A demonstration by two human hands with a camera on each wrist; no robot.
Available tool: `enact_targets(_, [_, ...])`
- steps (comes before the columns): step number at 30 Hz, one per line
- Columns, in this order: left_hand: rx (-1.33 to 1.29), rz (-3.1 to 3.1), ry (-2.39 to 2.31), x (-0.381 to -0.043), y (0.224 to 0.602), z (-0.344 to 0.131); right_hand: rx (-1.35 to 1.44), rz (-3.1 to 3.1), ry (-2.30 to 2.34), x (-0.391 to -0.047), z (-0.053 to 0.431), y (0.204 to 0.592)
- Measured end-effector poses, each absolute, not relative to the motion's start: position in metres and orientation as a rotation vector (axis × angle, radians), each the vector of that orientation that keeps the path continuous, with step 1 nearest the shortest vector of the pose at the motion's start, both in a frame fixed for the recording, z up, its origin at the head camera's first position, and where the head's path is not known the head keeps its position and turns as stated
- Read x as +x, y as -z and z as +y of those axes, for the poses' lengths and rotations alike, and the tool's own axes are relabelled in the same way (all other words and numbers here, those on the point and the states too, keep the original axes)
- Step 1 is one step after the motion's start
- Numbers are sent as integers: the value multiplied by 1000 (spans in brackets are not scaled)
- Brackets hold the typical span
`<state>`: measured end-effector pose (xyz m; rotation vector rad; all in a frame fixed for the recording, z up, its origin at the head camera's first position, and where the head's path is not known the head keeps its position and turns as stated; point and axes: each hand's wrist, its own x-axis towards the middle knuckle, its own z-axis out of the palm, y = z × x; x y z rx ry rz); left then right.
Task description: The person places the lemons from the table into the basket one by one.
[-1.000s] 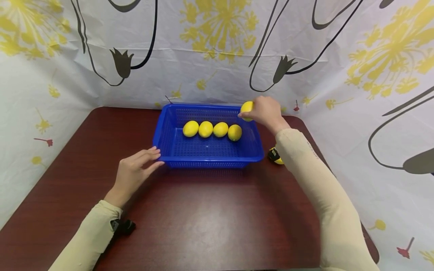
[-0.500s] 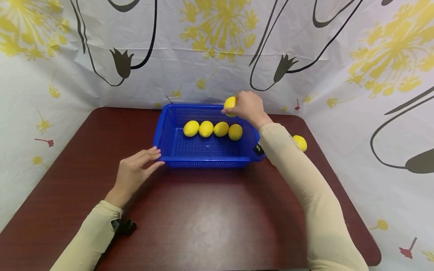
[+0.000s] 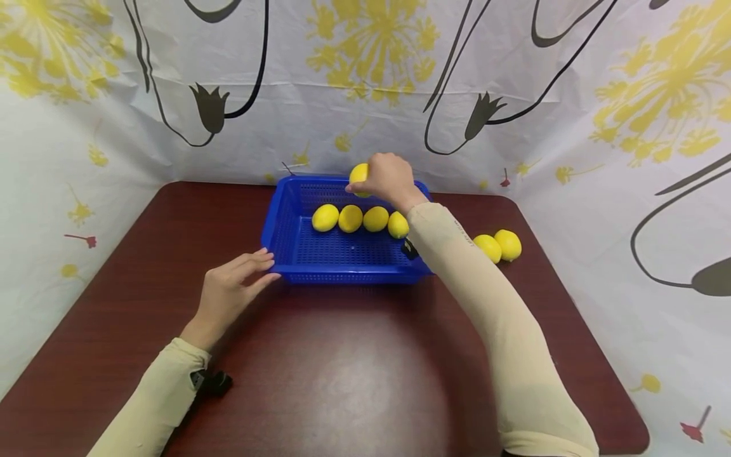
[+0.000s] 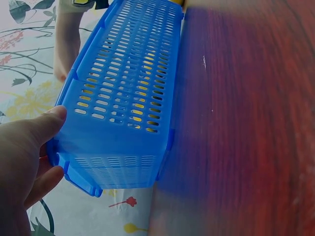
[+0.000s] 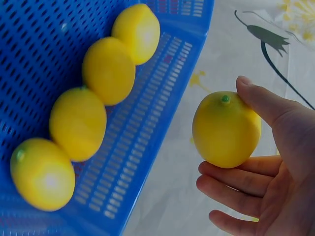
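A blue plastic basket [image 3: 348,270] with slotted walls stands on the table, and several yellow lemons [image 3: 351,218] lie in a row inside it. My left hand [image 3: 228,292] holds the basket's near left corner; in the left wrist view its thumb [image 4: 51,120] presses the outer wall by the rim, fingers round the corner. Above the basket's back rim, my right hand [image 3: 390,178] grips another lemon [image 5: 226,130] between thumb and fingers. That lemon is apart from the basket in the right wrist view.
Two more lemons [image 3: 507,245] sit together on the dark red table [image 3: 342,368], right of the basket and partly behind my right sleeve [image 3: 485,292]. A patterned white sheet [image 3: 342,114] hangs close behind the table and along its sides.
My right hand has moved left with its lemon, from the basket's back right corner to over the back rim's middle. The two lemons on the right have come into sight. My left hand stays put.
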<state>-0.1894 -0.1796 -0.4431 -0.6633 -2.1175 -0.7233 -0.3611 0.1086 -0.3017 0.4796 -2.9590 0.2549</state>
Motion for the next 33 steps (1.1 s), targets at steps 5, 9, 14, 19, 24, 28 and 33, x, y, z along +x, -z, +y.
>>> enact_targets(5, [-663,-2117,725,-190,443,-179,513,-3006,-266,-365,92,306])
enact_targets(9, [-664,-2113,729,-190,443,-180,540,-3049,-264,-367,81,309])
enact_targets(14, [-669,-2094,723,-191,444,-180,601,-3086,-281,-368,68,313])
enact_targets(19, [-670,-2089,727,-192,445,-179,641,-3107,-286,-369,57,318])
enact_targets(24, [-666,-2091,724,-191,445,-179,684,-3107,-265,-367,46,324])
enact_targets(28, [-668,-2101,721,-191,445,-180,719,-3096,-243,-366,38,329])
enact_targets(33, [-667,-2107,719,-191,445,-180,783,-3086,-178,-363,27,336])
